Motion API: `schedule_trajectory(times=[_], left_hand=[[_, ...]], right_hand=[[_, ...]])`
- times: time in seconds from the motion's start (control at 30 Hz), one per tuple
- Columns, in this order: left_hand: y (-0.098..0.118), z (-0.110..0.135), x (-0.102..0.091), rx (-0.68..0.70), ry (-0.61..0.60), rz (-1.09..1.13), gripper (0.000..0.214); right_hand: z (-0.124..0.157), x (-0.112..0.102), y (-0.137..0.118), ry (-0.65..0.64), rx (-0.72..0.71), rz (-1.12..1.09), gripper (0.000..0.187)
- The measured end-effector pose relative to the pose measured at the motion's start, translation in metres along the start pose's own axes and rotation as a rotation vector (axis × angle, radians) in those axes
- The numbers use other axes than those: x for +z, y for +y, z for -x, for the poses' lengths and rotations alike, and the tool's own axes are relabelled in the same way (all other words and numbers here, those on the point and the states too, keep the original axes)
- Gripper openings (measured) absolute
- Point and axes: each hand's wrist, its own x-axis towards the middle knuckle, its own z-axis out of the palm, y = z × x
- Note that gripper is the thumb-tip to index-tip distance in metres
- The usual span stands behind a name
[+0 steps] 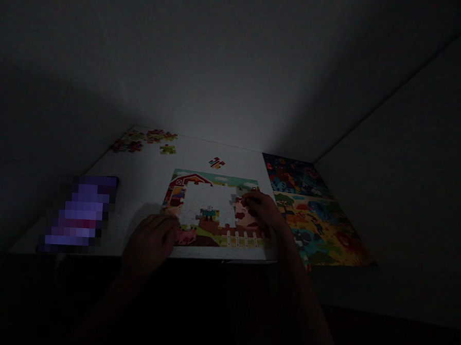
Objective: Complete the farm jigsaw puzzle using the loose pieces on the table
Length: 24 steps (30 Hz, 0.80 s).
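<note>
A farm-scene jigsaw puzzle (212, 233) lies on the white table (144, 188), its border assembled and its middle bare. My left hand (151, 240) rests on the puzzle's lower left corner, fingers curled loosely and lying on the pieces. My right hand (261, 207) sits at the puzzle's right side, fingertips pinched over a piece there. The scene is very dark, so what the fingers grip is hard to make out.
Loose puzzle pieces (145, 139) lie in a heap at the table's far left, and a small group of pieces (216, 163) lies behind the puzzle. A colourful finished picture board (313, 213) lies to the right. A blurred purple object (81, 213) sits at the left.
</note>
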Motion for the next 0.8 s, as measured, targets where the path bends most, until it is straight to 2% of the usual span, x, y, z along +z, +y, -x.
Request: schedule_trajectory(times=[0.27, 0.8], left_hand=[[-0.0026, 0.0006, 0.0022, 0.041, 0.007, -0.046, 0.028], [-0.0069, 0.0021, 0.0028, 0.044, -0.022, -0.066, 0.026]], right_hand=[[-0.0054, -0.0033, -0.0007, -0.057, 0.049, -0.061, 0.023], [-0.0087, -0.0063, 0.0027, -0.109, 0.017, 0.004, 0.019]])
